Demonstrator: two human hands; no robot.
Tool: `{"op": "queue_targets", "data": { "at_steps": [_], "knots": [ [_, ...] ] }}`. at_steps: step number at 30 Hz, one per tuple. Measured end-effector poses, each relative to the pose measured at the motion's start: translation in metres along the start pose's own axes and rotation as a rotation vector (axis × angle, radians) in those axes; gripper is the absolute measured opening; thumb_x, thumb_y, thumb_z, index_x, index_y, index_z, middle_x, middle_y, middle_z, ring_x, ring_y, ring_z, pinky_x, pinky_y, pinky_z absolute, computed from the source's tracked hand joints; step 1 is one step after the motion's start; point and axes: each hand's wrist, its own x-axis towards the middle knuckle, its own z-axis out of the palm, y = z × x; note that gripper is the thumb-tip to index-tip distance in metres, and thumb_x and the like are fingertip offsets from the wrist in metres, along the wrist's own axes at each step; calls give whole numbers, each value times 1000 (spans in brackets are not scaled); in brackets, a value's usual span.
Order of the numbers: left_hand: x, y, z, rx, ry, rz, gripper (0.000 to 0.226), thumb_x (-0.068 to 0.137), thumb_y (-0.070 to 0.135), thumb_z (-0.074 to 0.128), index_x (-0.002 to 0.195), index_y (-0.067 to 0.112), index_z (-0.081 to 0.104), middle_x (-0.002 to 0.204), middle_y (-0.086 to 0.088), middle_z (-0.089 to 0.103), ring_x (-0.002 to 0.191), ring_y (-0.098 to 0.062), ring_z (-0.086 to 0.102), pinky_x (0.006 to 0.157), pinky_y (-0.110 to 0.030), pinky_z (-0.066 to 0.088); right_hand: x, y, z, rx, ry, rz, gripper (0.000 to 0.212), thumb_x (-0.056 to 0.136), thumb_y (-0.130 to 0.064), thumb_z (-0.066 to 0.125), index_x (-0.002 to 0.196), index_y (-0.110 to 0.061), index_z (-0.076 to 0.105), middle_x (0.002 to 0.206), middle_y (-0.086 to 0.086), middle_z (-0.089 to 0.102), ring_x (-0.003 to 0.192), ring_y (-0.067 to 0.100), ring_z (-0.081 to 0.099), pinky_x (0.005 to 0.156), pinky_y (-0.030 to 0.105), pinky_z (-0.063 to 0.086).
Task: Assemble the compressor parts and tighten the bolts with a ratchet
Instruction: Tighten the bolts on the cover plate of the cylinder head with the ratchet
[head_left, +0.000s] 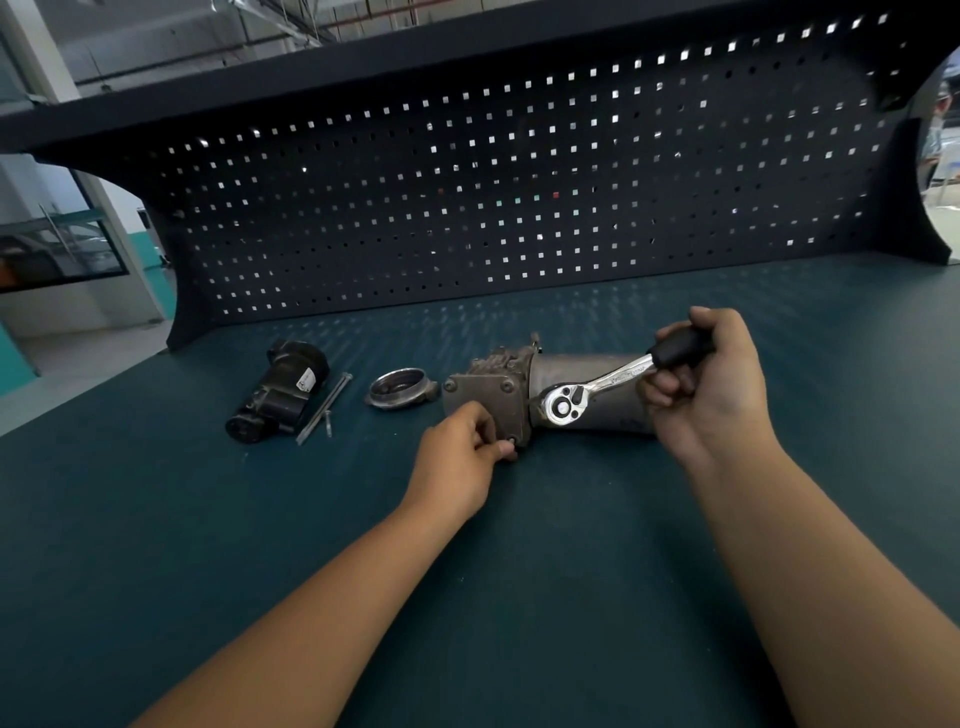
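While both arms are stretched up from the bottom of the frame over the green table (363, 597), the left hand (460, 460) is seen curled just below the middle, pinching a small bolt (509, 443) at the lower corner of the end plate (485, 402). The bolt seems to be being started by hand. The compressor (576, 366) is laid on its side in the middle. Over it the ratchet (597, 387) is held by the right hand (714, 387), which is wrapped round the black handle. Next, the ratchet head must be set straight on the bolt. Whether a socket is fitted cannot be seen, and the bolt is half hidden by fingers. Left of the middle, a metal ring (402, 387), long bolts (324, 408) and a black part (280, 395) are seen lying apart. Behind, a dark pegboard (519, 182) is seen
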Motion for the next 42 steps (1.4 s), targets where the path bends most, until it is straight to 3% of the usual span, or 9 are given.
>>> {"op": "queue_targets", "data": {
  "at_steps": [4,8,11,16,18,21,26,34,42],
  "knots": [
    [-1,0,2,120,25,97,29,84,11,64,71,20,40,76,-4,67,74,-19,61,66,-34,46,-1,0,1,-3,0,-4,31,90,-21,42,61,-8,43,33,-4,23,27,9,24,33,13,20],
    [-1,-2,-1,206,49,95,20,85,26,64,83,10,53,74,-7,66,73,-23,61,68,-37,50,-1,1,1,-2,-7,0,32,89,-21,41,60,-9,43,33,-4,21,26,9,23,32,13,19],
    [-1,-2,-2,266,32,78,21,87,35,61,84,15,66,76,-4,67,76,-21,61,69,-32,49,-1,1,1,-7,-19,4,32,90,-21,41,60,-8,43,32,-4,21,26,9,23,32,12,19],
    [1,0,0,221,-9,52,22,89,31,59,81,13,69,73,-3,66,69,-16,59,62,-23,45,-1,2,1,-16,-25,3,32,90,-21,41,60,-9,43,31,-4,22,26,9,23,32,12,18],
    [2,0,-1,145,-80,-9,24,91,29,57,77,13,69,62,3,63,54,-4,54,48,-12,38,-1,2,1,-20,-25,5,32,90,-21,41,61,-9,43,31,-4,22,26,9,23,32,13,18],
    [7,5,-3,-137,-267,-255,27,94,25,53,72,13,64,47,7,61,32,2,41,34,-11,29,-1,2,1,-39,-28,1,32,90,-21,41,61,-9,42,31,-4,22,26,9,23,32,13,18],
    [18,7,-13,-698,-470,-677,24,97,15,45,79,5,56,49,1,63,28,1,38,25,-8,18,0,2,1,-51,-32,-9,31,90,-21,40,62,-8,42,31,-5,26,26,9,24,32,12,18],
    [23,8,-18,-780,-563,-777,23,97,16,44,83,2,55,44,0,57,27,1,38,24,-7,17,1,3,0,-69,-25,-10,33,90,-21,41,60,-8,43,31,-4,20,26,9,23,33,12,18],
    [24,7,-16,-761,-574,-763,25,97,17,44,80,3,55,43,2,56,26,1,38,23,-8,18,1,4,0,-77,-34,-6,33,90,-22,41,60,-8,43,31,-4,19,26,9,22,33,11,17]
  ]
}}
